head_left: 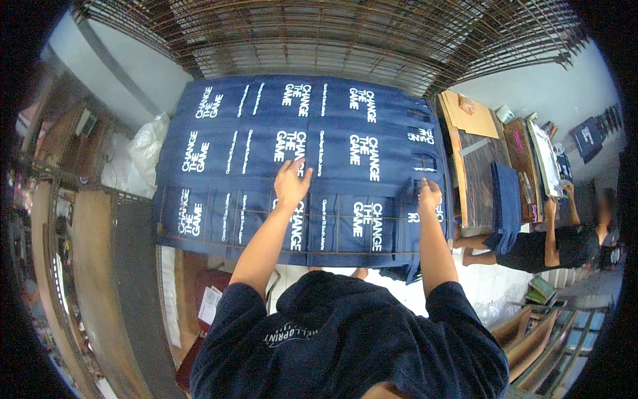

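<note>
Rows of navy fabric pieces [335,143] with white printing lie flat on a wire rack in front of me. Over the middle column is my left hand [292,183], fingers spread and palm down, touching or just above the cloth. Farther right, my right hand [430,193] is at the right end of the rows, its fingers drawn together at the edge of a navy printed fabric piece [409,209]. The exact grip there is partly hidden. Pieces at that end overlap, and the thin rack wires show between them.
Stacked wire racks [299,40] rise behind the cloth. At the right stand a worn wooden table [475,173] with a cardboard sheet [468,113] and draped navy cloth [505,203]. A co-worker [565,246] works beyond it. Clear plastic bags [147,143] sit at the left.
</note>
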A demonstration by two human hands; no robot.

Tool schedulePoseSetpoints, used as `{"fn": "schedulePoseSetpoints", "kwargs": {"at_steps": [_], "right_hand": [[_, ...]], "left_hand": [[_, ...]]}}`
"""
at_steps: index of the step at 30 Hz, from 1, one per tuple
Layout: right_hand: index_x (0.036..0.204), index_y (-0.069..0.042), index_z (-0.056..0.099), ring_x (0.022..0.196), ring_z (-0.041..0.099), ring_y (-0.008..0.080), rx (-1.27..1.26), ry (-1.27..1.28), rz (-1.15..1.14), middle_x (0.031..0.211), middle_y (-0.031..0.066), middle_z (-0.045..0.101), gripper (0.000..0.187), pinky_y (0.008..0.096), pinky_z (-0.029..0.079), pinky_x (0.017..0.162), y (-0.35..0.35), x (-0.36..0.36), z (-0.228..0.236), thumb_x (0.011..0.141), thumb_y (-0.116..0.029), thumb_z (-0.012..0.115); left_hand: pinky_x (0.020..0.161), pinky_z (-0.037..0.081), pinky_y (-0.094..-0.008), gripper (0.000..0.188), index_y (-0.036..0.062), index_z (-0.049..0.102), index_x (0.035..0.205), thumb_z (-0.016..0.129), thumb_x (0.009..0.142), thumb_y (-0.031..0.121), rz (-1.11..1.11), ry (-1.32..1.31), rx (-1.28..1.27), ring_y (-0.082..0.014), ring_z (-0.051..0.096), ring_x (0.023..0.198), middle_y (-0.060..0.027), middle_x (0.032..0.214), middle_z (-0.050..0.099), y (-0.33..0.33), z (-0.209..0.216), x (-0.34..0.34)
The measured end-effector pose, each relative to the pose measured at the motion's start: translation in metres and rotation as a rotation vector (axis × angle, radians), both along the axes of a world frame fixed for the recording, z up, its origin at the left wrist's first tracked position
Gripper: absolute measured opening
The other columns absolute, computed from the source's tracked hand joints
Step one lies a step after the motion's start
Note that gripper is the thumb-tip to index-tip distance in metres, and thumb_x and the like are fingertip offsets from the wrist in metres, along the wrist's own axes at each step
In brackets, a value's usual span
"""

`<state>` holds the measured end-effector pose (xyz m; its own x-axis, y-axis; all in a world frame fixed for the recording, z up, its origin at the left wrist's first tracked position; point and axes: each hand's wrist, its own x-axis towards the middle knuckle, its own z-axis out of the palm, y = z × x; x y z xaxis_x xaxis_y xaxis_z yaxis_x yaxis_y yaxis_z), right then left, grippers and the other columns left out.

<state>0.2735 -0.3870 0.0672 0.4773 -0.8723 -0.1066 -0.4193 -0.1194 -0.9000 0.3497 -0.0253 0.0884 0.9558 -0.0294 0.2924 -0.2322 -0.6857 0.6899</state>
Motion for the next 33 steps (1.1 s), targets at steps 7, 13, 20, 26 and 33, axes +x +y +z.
{"fn": "schedulePoseSetpoints", "kwargs": {"at_steps": [7, 13, 20, 26, 33], "right_hand": [[0.101, 0.0, 0.057, 0.07, 0.054, 0.0125, 0.005, -0.372, -0.239, 0.087, 0.0086, 0.059, 0.028, 0.0256, 0.046, 0.058, -0.092, -0.106, -0.045, 0.082, -0.018, 0.063], [0.09, -0.001, 0.06, 0.08, 0.059, 0.0294, -0.458, 0.22, -0.337, 0.084, 0.0169, 0.062, 0.022, 0.0373, 0.045, 0.075, -0.119, -0.251, -0.051, 0.076, -0.018, 0.059], [0.095, -0.001, 0.058, 0.069, 0.06, 0.0257, -0.008, 0.575, -0.303, 0.084, 0.0167, 0.062, 0.026, 0.0403, 0.047, 0.064, -0.184, -0.398, -0.156, 0.075, -0.017, 0.061], [0.117, -0.01, 0.051, 0.066, 0.059, 0.0239, 0.368, 0.707, 0.294, 0.087, 0.0134, 0.061, 0.049, 0.0435, 0.047, 0.055, -0.193, -0.321, -0.128, 0.074, -0.027, 0.067], [0.104, -0.003, 0.06, 0.098, 0.058, 0.0316, 0.015, 0.401, 0.298, 0.104, 0.0192, 0.061, 0.043, 0.036, 0.045, 0.085, -0.269, -0.308, -0.148, 0.071, -0.029, 0.066]], "left_hand": [[0.057, 0.046, -0.0312, 0.022, 0.0045, 0.064, 0.092, 0.068, 0.074, 0.015, -0.101, -0.019, -0.215, -0.0215, 0.058, 0.062, -0.0101, 0.072, 0.06, 0.05, 0.01, -0.104], [0.048, 0.043, -0.028, 0.018, 0.0041, 0.064, 0.084, 0.07, 0.072, 0.017, -0.095, 0.186, -0.178, -0.0166, 0.055, 0.052, -0.0077, 0.066, 0.058, 0.038, 0.014, -0.211], [0.046, 0.04, -0.0296, 0.023, 0.0041, 0.062, 0.072, 0.071, 0.072, 0.025, -0.12, 0.252, -0.177, -0.0168, 0.051, 0.048, -0.0074, 0.059, 0.055, -0.002, 0.022, -0.235], [0.047, 0.037, -0.0299, 0.036, 0.0015, 0.057, 0.064, 0.062, 0.079, 0.033, -0.563, 0.7, 0.058, -0.0151, 0.048, 0.048, -0.0061, 0.05, 0.05, -0.01, -0.019, -0.259], [0.051, 0.04, -0.0275, 0.026, 0.0049, 0.063, 0.08, 0.05, 0.086, 0.027, -0.415, 1.548, -0.294, -0.0122, 0.054, 0.058, -0.0038, 0.064, 0.06, -0.004, -0.083, -0.337]]}}
